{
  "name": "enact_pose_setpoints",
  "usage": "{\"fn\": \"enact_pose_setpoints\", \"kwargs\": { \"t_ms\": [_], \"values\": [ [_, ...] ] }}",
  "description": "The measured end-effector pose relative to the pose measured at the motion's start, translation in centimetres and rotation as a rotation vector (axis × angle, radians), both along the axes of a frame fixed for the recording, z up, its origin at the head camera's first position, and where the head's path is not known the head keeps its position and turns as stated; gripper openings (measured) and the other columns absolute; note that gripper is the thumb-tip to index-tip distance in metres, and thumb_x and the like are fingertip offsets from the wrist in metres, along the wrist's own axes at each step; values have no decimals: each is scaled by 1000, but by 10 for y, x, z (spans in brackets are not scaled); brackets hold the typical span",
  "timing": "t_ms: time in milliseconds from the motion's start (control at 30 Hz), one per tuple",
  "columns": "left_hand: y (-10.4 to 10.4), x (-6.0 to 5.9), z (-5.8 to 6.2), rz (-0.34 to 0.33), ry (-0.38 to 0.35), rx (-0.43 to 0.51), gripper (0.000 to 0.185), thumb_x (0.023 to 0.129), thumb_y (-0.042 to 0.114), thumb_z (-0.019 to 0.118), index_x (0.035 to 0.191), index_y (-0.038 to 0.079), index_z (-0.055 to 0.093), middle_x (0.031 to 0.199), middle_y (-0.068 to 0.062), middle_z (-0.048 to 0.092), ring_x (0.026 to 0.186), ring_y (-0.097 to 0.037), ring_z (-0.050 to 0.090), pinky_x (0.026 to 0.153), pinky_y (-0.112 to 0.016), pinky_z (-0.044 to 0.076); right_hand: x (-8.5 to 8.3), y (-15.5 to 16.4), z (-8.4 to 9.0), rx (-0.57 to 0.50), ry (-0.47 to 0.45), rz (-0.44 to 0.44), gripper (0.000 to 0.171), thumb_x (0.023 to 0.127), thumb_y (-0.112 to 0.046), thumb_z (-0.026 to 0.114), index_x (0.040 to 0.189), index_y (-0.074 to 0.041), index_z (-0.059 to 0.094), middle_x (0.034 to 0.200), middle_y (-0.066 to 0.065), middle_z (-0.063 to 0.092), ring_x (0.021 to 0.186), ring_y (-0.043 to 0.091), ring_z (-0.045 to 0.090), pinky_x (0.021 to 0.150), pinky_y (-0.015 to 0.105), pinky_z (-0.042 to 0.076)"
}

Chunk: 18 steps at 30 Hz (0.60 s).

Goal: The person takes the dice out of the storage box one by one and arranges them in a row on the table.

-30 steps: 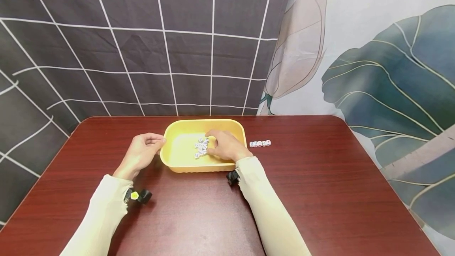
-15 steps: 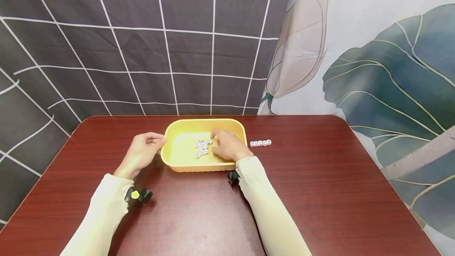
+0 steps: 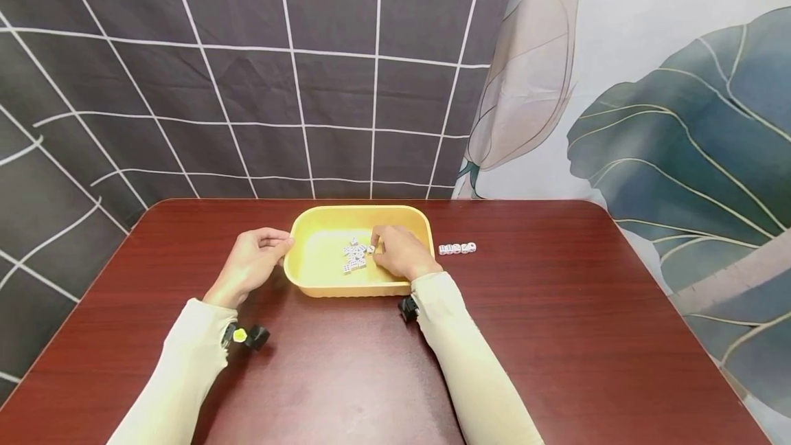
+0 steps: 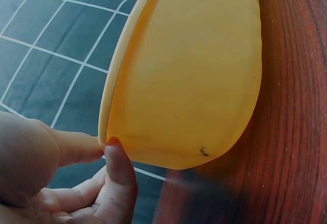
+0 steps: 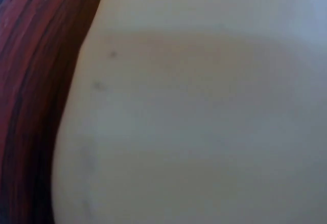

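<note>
A yellow plastic basin [image 3: 321,290] sits on the table near its back edge. Pinched between thumb and finger of my left hand [image 3: 250,256] is the basin's left rim, which the left wrist view shows close up. My right hand [image 3: 402,251] reaches into the basin's right side, its fingers bent downward. A small pile of white dice [image 3: 355,256] lies left of it on the basin floor. One die [image 3: 371,249] sits apart from the pile, right at the right fingertips; whether they grip it I cannot tell. The right wrist view shows only the basin's pale wall [image 5: 179,121], blurred.
To the right of the basin, several white dice [image 3: 457,248] stand in a short row on the dark red wooden table [image 3: 556,335]. Behind the table hang a grey grid-patterned cloth [image 3: 334,88] and a leaf-print cloth [image 3: 680,129].
My right fingers have drawn back slightly to the right from the pile, and one die now sits apart beside them. The left hand stays at the rim. The head view has shifted slightly.
</note>
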<state>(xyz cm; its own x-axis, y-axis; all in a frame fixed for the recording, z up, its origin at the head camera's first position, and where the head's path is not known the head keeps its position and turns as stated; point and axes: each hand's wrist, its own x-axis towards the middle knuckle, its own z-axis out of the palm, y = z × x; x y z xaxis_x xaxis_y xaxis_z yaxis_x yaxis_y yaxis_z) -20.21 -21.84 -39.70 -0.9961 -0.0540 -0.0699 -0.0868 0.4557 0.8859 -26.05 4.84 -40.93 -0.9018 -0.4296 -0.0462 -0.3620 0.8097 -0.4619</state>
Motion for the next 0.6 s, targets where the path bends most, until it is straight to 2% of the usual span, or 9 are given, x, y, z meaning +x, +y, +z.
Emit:
{"fn": "enact_pose_setpoints", "kwargs": {
  "t_ms": [200,433,600],
  "values": [
    [1,0,1,7,-8,-7,36,102,16,60,127,-10,61,116,-28,68,76,-3,63,73,-20,57,0,-1,-1,15,20,6,9,91,-17,73,97,-12,68,71,1,55,75,19,55,70,30,45],
    [2,0,1,12,-22,3,38,102,18,60,129,-9,60,118,-28,68,79,-5,65,73,-19,57,0,1,0,11,27,7,9,90,-17,75,94,-11,70,73,2,56,77,19,54,74,32,47],
    [3,-1,0,11,-24,5,39,102,18,61,129,-9,60,118,-27,68,79,-5,65,72,-18,56,0,4,2,-4,35,20,10,88,-16,78,92,-9,71,74,1,58,74,17,53,72,29,46]
  ]
}}
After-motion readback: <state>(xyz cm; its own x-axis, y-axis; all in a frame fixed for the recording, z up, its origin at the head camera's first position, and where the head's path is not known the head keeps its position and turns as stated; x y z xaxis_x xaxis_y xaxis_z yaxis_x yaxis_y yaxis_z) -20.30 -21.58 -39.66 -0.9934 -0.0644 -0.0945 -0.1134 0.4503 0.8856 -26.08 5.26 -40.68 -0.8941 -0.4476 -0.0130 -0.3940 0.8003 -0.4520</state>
